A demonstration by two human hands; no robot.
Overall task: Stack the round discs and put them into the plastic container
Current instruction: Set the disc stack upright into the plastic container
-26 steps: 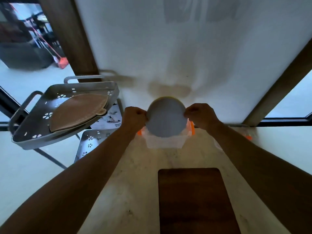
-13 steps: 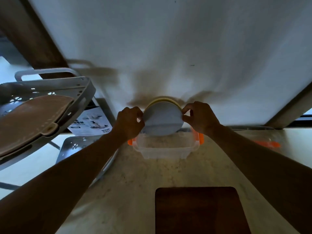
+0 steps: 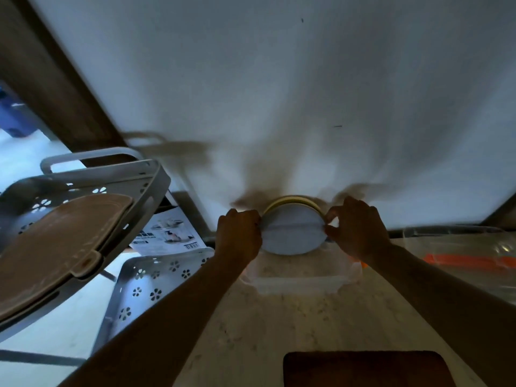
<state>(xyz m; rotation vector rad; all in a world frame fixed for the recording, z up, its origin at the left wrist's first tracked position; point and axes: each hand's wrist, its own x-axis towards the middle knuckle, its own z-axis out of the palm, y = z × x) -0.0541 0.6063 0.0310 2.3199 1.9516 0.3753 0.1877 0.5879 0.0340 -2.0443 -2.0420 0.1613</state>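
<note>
The stack of flat round discs (image 3: 293, 233) is dropped lower into the clear plastic container (image 3: 301, 277), pinched edgewise between left hand (image 3: 238, 236) and right hand (image 3: 356, 230).

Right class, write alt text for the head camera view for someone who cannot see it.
Two hands, left hand and right hand, grip a stack of round discs on edge above a clear plastic container on a pale counter. A grey rack stands at the left.
</note>
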